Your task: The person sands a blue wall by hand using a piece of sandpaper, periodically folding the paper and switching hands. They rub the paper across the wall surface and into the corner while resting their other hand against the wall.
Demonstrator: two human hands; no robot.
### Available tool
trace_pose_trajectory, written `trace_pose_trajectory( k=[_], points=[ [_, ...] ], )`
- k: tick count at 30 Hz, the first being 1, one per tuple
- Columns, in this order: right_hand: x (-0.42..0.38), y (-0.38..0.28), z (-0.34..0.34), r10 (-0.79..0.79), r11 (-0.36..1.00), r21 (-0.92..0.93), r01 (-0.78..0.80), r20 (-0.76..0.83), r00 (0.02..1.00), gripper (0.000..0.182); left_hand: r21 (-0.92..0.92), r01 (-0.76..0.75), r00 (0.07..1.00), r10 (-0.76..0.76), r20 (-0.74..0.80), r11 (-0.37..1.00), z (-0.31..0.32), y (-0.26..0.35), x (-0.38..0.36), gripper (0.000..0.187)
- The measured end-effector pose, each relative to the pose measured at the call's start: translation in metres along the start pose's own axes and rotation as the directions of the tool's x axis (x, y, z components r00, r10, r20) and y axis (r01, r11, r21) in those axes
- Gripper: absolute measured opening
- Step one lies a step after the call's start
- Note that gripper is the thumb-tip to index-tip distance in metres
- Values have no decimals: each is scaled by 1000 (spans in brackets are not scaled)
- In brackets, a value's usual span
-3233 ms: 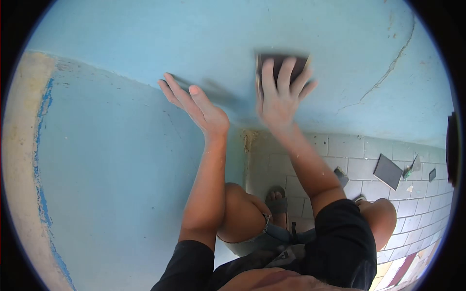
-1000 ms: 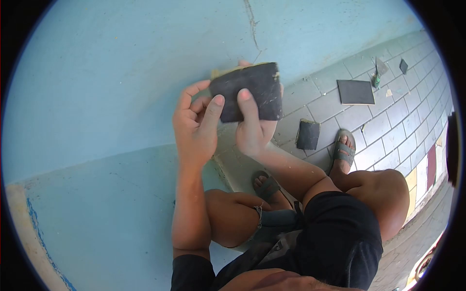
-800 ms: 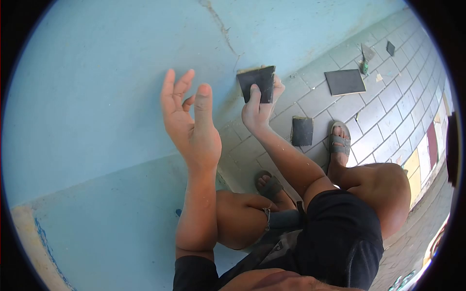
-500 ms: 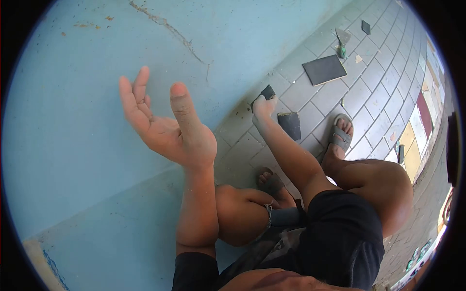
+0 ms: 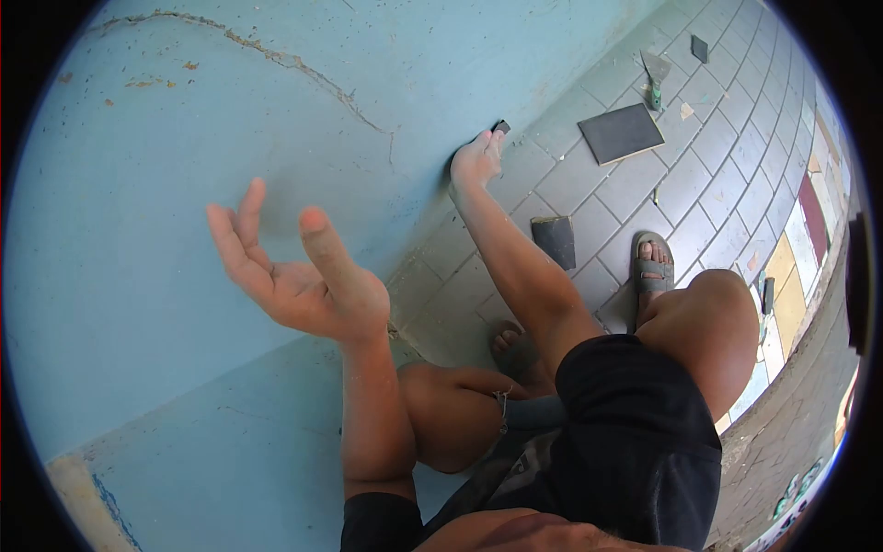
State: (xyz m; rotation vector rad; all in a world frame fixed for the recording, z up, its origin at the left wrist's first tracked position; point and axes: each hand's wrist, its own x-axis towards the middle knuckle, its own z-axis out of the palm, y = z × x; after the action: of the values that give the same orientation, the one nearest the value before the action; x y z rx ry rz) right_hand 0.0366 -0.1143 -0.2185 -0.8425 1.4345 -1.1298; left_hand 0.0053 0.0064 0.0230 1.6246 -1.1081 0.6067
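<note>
My left hand (image 5: 299,276) is raised in front of the blue wall (image 5: 166,239), its fingers apart and nothing in it. Farther right, my right hand (image 5: 478,161) holds a small black sanding pad (image 5: 501,127) against the bottom of the wall, by the floor. Its fingers press over the pad, so most of it is hidden. A curved dark sheet, like sandpaper (image 5: 554,242), lies on the tiles below my right forearm.
On the tiled floor (image 5: 681,166) lie a flat black sheet (image 5: 621,133), a scraper with a green handle (image 5: 654,81) and a small dark piece (image 5: 700,49). A crack (image 5: 285,60) runs across the wall. My sandalled feet are on the tiles.
My right hand has moved up and left with the pad, from over the floor to the wall's base. My left hand, still open, sits slightly lower and farther left in view.
</note>
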Motion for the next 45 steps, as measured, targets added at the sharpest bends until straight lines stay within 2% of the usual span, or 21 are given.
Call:
trace_pose_trajectory(
  k=[2, 4, 5, 7, 9, 11, 12, 13, 15, 18, 19, 21, 25, 27, 28, 30, 33, 36, 39, 43, 45],
  points=[
    [-18, -18, -7, 17, 999, -29, -16, 39, 999, 52, -50, 52, 999, -53, -10, 997, -3, 0, 2, 59],
    [-49, -26, -18, -289, 938, -150, 313, 161, 944, 53, 114, 48, 998, -43, -45, 992, -10, -3, 3, 61],
    [-37, -25, -20, -286, 938, -153, 312, 174, 942, 53, 124, 56, 997, -50, -50, 991, -12, 2, 3, 61],
    [10, -21, -11, 254, 963, 86, -256, 31, 967, 58, 223, 109, 990, -84, -115, 969, -13, 9, 8, 67],
    [16, -15, -15, 321, 942, 103, -319, -12, 947, 58, 199, 17, 993, 7, -117, 980, -16, 17, 4, 67],
    [-16, -6, -17, -350, 922, -134, 362, 104, 931, 57, 151, -92, 984, 113, -138, 984, -3, 18, 12, 68],
    [-38, -12, -17, -442, 852, -262, 452, 102, 891, 58, 215, -187, 979, 200, -40, 959, 3, 18, 15, 64],
    [-28, -19, -17, -433, 854, -266, 447, 113, 894, 58, 271, -277, 961, 270, 66, 922, 7, 19, 15, 61],
    [4, -33, -10, 125, 990, 62, -128, 52, 991, 59, 188, -172, 985, 164, 58, 967, 15, 26, 20, 62],
    [20, -51, -11, 300, 951, 61, -302, 42, 953, 60, 210, -27, 1000, 25, 13, 977, 14, 13, 6, 62],
    [3, -48, -10, 288, 954, 78, -290, 31, 957, 60, 315, 17, 999, -7, -31, 949, 16, 1, 0, 63],
    [-59, -35, -16, -382, 908, -126, 400, 143, 913, 61, 399, -48, 999, 40, 30, 916, 19, -16, -5, 65],
    [-4, -27, -3, -3, 982, -189, 19, 87, 996, 61, 496, -59, 998, 55, 23, 866, 16, -29, -2, 73],
    [27, -47, -6, 254, 955, 150, -256, 37, 967, 63, 499, -98, 995, 82, 53, 861, 13, -29, -2, 75],
    [9, -45, -9, 238, 957, 163, -241, 36, 971, 63, 488, -140, 990, 120, 72, 862, 16, -30, 2, 78],
    [-57, -30, -12, -137, 977, 195, 80, 298, 945, 64, 508, -164, 986, 149, 69, 845, 18, -39, 1, 78],
    [-78, -31, -12, -104, 989, -78, 129, 268, 958, 65, 575, -162, 987, 133, 92, 802, 14, -40, 3, 80],
    [9, -32, -3, 61, 987, 146, -73, 87, 994, 62, 638, -73, 997, 44, 62, 766, -2, -28, 3, 85],
    [-4, -35, -3, 80, 982, 155, -104, 153, 985, 61, 624, -23, 1000, 25, 6, 781, -9, -30, 4, 90],
    [-80, -42, -10, -102, 993, 81, 82, 286, 953, 60, 623, -20, 999, 34, -9, 782, 0, -37, 5, 95],
    [-21, -32, -1, -38, 993, 120, 15, 198, 980, 60, 628, -16, 1000, 14, 8, 778, -2, -37, 5, 96]
  ],
)
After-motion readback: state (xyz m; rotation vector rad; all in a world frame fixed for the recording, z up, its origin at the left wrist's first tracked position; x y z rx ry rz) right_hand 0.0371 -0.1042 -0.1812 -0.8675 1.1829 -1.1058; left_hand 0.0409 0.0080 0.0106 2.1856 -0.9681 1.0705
